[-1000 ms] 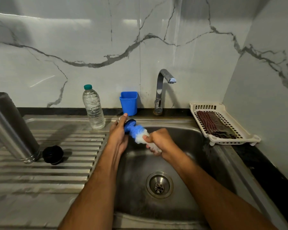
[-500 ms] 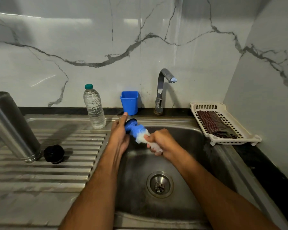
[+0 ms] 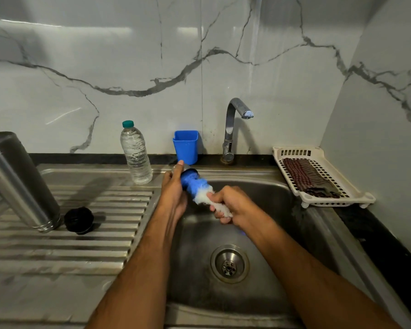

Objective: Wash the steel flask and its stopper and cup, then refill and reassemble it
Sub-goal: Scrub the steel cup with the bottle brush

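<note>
Over the sink's back left corner my left hand [image 3: 173, 193] grips the small steel cup [image 3: 186, 167], which is mostly hidden behind my fingers. A brush [image 3: 196, 187] with blue and white bristles is pushed into the cup's dark mouth. My right hand [image 3: 234, 206] grips the brush at its white end. The tall steel flask [image 3: 19, 184] stands on the ribbed drainboard at the far left. Its black stopper [image 3: 79, 220] lies just to the right of it.
A capped plastic water bottle [image 3: 136, 154] and a blue tub [image 3: 185, 146] stand at the back of the sink [image 3: 266, 233]. The tap [image 3: 233, 129] is not running. At the right, a white rack [image 3: 356, 198] holds a checked cloth [image 3: 306, 178].
</note>
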`<state>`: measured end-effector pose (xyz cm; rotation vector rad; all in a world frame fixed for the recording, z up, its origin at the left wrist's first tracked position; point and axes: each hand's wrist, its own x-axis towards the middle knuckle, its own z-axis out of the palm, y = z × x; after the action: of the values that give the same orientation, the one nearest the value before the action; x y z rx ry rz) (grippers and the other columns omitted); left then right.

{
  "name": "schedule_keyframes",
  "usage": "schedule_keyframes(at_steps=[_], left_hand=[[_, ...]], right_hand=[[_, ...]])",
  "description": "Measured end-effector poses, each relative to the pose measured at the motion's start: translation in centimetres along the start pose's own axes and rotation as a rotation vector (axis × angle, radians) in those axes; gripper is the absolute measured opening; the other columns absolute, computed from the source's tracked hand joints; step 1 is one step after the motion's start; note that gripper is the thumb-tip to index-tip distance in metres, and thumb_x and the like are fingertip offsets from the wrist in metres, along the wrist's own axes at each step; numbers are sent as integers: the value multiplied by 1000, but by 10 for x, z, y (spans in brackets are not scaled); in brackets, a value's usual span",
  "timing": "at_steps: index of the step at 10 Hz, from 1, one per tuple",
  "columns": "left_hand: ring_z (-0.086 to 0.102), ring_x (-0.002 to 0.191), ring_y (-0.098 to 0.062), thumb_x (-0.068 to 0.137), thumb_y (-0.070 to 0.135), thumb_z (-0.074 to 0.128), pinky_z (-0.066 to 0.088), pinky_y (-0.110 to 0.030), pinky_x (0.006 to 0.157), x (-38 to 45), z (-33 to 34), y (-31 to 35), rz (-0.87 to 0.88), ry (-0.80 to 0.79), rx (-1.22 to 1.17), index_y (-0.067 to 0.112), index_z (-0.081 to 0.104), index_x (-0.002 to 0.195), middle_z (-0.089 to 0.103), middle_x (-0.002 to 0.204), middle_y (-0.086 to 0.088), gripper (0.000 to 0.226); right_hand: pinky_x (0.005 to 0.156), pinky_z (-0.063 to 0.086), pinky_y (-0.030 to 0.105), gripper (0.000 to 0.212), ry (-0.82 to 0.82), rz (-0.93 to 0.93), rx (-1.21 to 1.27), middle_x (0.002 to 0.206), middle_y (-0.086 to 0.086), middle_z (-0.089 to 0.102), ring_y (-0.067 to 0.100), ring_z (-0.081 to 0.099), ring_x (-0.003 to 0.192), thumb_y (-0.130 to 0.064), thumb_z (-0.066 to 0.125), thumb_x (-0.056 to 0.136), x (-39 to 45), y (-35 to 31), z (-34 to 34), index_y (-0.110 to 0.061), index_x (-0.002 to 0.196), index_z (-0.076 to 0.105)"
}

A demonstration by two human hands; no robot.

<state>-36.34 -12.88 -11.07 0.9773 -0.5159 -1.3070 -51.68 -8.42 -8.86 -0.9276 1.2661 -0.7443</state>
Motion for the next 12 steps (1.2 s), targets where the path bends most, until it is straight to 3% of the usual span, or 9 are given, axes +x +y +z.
schedule_keyframes(at_steps=[1,2,3,4,5,6,8,10,12], left_hand=[[69,113,-29,89,48,72,60,-47,92,1,-1,0,-61,-41,6,12,55,133,68,126,-18,59],[69,106,-28,93,63,56,60,-41,85,-4,-6,5,-112,9,108,14,62,113,71,110,-14,53],[70,104,-27,78,77,57,60,-39,78,-3,-10,7,-136,35,139,12,59,119,71,112,-14,77],[70,106,-26,80,49,78,61,-43,87,0,-7,1,-73,66,136,7,57,129,70,121,-17,67],[66,110,-29,90,22,76,55,-51,99,-2,-1,3,-16,-13,-65,1,60,131,65,128,-25,48],[65,118,-31,87,33,79,54,-53,100,-1,-1,2,-93,-71,-144,7,59,134,66,128,-21,58],[74,105,-28,89,37,74,62,-42,84,4,-14,5,-147,24,-71,4,65,125,74,114,-18,49],[76,93,-24,93,25,72,64,-37,69,9,-20,9,-52,192,-149,4,66,120,75,110,-17,34],[67,90,-21,98,28,59,55,-38,74,7,-16,12,-25,244,-22,19,61,102,67,104,-11,10]], right_hand=[[36,27,19,20,-47,39,103,63,6,57,12,45,44,-15,59,96,2,1,-4,2,103,65],[53,41,26,21,424,-374,-740,78,1,67,16,62,67,-30,69,92,-1,3,-5,-14,105,74],[70,46,34,26,556,-738,-1460,100,2,69,23,65,89,-36,61,92,-8,12,-3,-20,111,68],[62,49,28,26,489,-591,-1138,95,4,71,16,65,76,-32,64,92,-2,13,8,-15,111,70],[38,27,19,25,-12,-33,-2,67,6,58,10,43,41,-16,57,96,2,3,6,5,106,66],[39,18,20,29,-240,76,150,63,1,50,8,33,43,-24,48,99,-2,3,-2,0,95,64],[58,57,38,31,305,-271,-387,65,2,71,13,65,55,-41,82,81,14,8,-2,-10,83,75],[69,62,40,32,415,-422,-736,66,-7,71,11,70,67,-53,82,75,19,11,-16,-21,76,79],[65,64,43,28,479,-388,-639,60,-1,72,14,71,55,-43,83,79,21,9,-38,-16,75,75]])
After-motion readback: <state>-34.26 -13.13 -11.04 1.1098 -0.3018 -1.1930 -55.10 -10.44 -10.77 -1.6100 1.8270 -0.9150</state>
